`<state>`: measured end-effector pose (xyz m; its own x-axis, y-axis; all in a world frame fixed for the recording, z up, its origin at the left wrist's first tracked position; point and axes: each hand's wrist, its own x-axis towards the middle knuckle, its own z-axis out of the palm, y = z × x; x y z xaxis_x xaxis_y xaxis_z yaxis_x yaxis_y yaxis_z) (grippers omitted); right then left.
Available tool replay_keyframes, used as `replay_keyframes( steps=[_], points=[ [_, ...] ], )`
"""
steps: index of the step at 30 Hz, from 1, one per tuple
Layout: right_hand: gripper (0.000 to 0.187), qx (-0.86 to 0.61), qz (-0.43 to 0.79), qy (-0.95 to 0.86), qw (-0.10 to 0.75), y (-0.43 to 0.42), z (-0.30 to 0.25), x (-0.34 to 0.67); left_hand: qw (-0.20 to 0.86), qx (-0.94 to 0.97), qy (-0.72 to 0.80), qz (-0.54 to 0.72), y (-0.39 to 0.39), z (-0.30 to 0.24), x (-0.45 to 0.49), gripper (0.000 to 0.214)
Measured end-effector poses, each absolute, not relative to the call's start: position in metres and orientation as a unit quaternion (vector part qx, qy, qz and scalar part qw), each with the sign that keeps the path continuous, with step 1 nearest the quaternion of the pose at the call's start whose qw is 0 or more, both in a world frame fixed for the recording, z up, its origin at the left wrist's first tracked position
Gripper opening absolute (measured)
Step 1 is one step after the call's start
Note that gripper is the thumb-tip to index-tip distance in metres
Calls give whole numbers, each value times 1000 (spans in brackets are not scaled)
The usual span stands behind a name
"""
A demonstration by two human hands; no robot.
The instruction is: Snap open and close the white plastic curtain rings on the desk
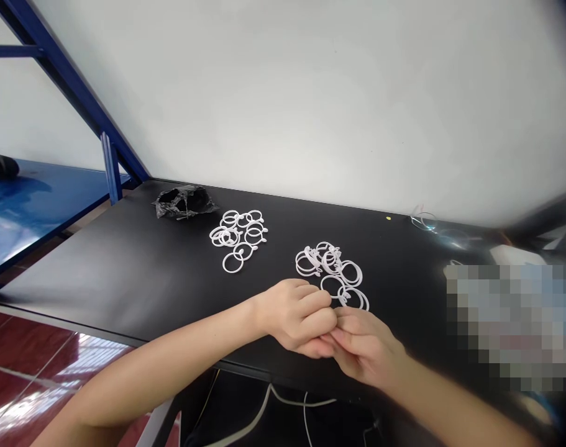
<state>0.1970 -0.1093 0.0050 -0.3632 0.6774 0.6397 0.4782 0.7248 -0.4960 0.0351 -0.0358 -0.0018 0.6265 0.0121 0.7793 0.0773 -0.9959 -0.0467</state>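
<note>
Meeting above the near part of the black table (124,267), the left hand (296,316) and the right hand (369,344) are brought together at the fingers. Both are curled inward — whatever may be pinched between them is covered, so it cannot be told whether anything is gripped. Just beyond the hands, the right cluster of white rings (330,261) is spread on the table, its nearest rings partly hidden by the fingers. Farther left, the left cluster of white rings (238,233) is laid out, so overlapped that its rings cannot be surely counted. Beside it, toward the back, a crumpled black bag (168,208) is set, its inside too dark to be seen. By the wall (283,99), a clear object (424,228) is hard to make out. At the right, much is masked by a pixelated patch (515,323) — at the far left, a dark object (0,166) is cut off.
</note>
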Motion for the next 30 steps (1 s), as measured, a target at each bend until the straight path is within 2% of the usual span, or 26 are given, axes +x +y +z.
replay_keyframes(
  steps=[4, 7, 10, 11, 14, 18, 22, 26, 30],
  points=[
    [10, -282, 43, -837, 468, -99, 15, 195, 61, -890, -42, -450, -30, 5, 32, 56],
    [13, -348, 62, -796, 492, -82, 12, 205, 47, -898, -104, -424, -15, 10, 26, 49],
    [11, -491, 99, -687, 526, -57, 7, 230, 7, -869, -259, -422, 9, 12, 14, 27],
    [13, -545, 115, -660, 504, -49, 7, 240, -5, -853, -311, -420, 19, 12, 8, 23],
    [28, -634, 187, -662, 352, -29, 8, 270, -43, -840, -404, -360, 45, 4, -10, 19],
    [24, -656, 241, -682, 216, -21, 9, 291, -46, -863, -434, -254, 65, -11, -23, 14],
    [18, -657, 258, -682, 191, -21, 8, 294, -34, -865, -450, -219, 66, -18, -23, 7],
    [23, -662, 263, -675, 190, -22, 13, 296, -18, -858, -466, -216, 63, -17, -20, 7],
    [31, -665, 293, -651, 217, -23, 21, 301, 15, -832, -453, -321, 58, -11, -15, 10]
  ],
)
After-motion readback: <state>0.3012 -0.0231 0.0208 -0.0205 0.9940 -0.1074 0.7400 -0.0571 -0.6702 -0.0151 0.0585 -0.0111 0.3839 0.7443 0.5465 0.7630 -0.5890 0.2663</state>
